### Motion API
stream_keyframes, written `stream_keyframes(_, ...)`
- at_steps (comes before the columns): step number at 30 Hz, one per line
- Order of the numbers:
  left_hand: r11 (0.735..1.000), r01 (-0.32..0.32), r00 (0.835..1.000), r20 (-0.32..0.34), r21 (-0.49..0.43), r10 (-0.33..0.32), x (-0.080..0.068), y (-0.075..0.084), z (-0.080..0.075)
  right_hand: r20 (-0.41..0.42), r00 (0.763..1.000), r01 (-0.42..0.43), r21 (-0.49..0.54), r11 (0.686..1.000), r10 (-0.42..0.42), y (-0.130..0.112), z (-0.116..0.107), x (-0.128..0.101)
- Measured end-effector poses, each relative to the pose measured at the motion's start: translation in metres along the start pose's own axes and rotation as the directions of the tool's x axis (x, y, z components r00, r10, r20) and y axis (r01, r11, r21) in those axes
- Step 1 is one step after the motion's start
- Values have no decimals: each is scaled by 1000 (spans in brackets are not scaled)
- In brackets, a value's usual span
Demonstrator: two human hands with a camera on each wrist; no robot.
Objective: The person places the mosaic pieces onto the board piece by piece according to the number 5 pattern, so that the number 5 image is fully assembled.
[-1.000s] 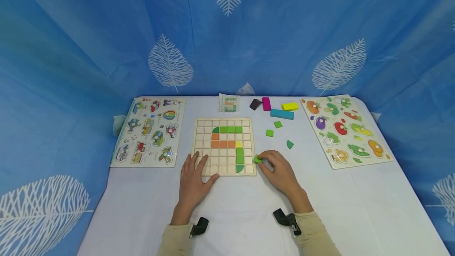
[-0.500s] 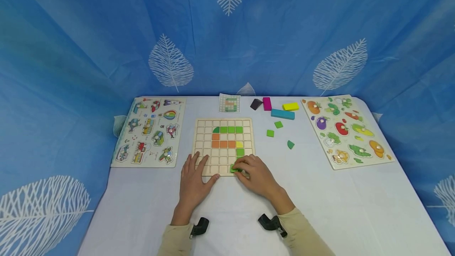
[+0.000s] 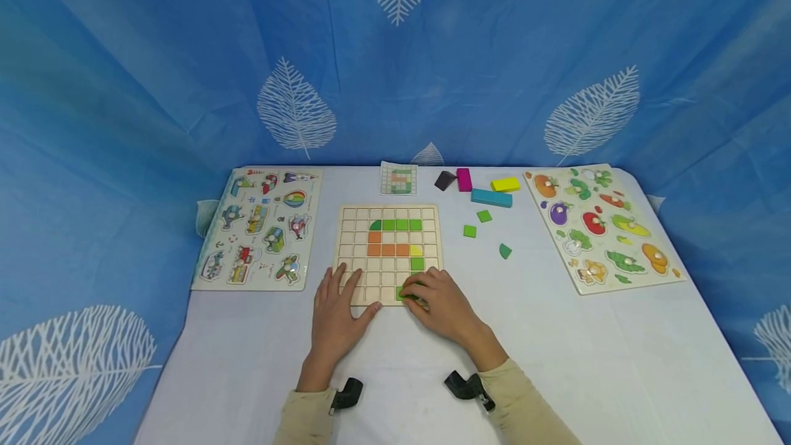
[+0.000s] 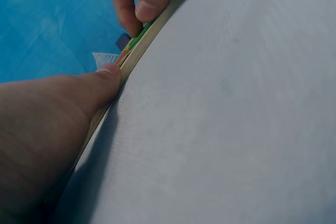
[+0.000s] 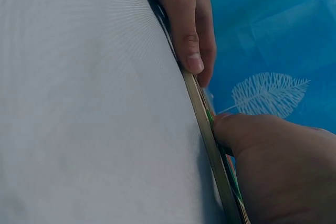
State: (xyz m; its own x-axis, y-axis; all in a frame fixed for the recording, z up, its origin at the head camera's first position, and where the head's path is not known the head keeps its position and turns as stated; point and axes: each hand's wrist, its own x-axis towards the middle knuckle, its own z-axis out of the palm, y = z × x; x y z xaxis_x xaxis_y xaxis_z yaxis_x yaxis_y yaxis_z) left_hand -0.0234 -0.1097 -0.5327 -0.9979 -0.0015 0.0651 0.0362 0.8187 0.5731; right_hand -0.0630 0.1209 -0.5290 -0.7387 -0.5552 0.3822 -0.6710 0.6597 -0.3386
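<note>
The table (image 3: 618, 362) carried two picture puzzles, one (image 3: 259, 229) at left and one (image 3: 602, 225) at right, with the grid board (image 3: 355, 225) between them. Loose blocks (image 3: 491, 198) lay beyond the board's right side. The left hand (image 3: 336, 314) rested flat on the board's near left corner, fingers straight, gripping nothing. The right hand (image 3: 441, 307) pinched a green tile (image 3: 403, 294) at the board's bottom row, right of centre.
</note>
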Motion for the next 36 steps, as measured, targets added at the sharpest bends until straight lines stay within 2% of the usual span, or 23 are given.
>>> stream_keyframes(8, 1000, -15, 1000, -22, 6, 15, -1, 0, 1, -11, 1000, 5, -33, 999, -5, 0, -5, -2)
stream_keyframes(13, 1000, 2, 1000, -1, 1, -2, -1, 0, 2, -68, 996, -61, 31, 998, 63, 12, -15, -9)
stream_keyframes(16, 1000, 11, 1000, 8, -6, -11, 0, 1, 2, -133, 981, -134, 58, 989, 140, 28, -23, -18)
stream_keyframes(19, 1000, 11, 1000, 12, -3, -11, -1, 1, 2, -186, 950, -244, 66, 968, 252, 48, -31, -27)
stream_keyframes(21, 1000, 16, 1000, 19, -3, -16, -1, 1, 1, -202, 916, -340, 67, 938, 346, 61, -37, -33)
stream_keyframes(23, 1000, 20, 1000, 22, -6, -20, -1, 1, 0, -212, 870, -440, 70, 895, 445, 72, -43, -38)
stream_keyframes(26, 1000, 23, 999, 23, -8, -23, -1, 1, 1, -229, 789, -570, 73, 819, 570, 83, -50, -44)
stream_keyframes(29, 1000, 24, 1000, 20, -9, -24, -1, 0, 1, -235, 725, -649, 82, 757, 647, 90, -52, -48)
stream_keyframes(32, 1000, 17, 1000, 11, -10, -16, -2, 0, 1, -225, 702, -675, 90, 732, 676, 92, -52, -48)
stream_keyframes(34, 1000, 9, 1000, 4, -10, -9, -2, 0, 1, -215, 708, -673, 85, 735, 673, 93, -51, -48)
stream_keyframes(36, 1000, 7, 1000, 2, -11, -7, -2, 0, 0, -210, 724, -659, 69, 749, 657, 94, -50, -47)
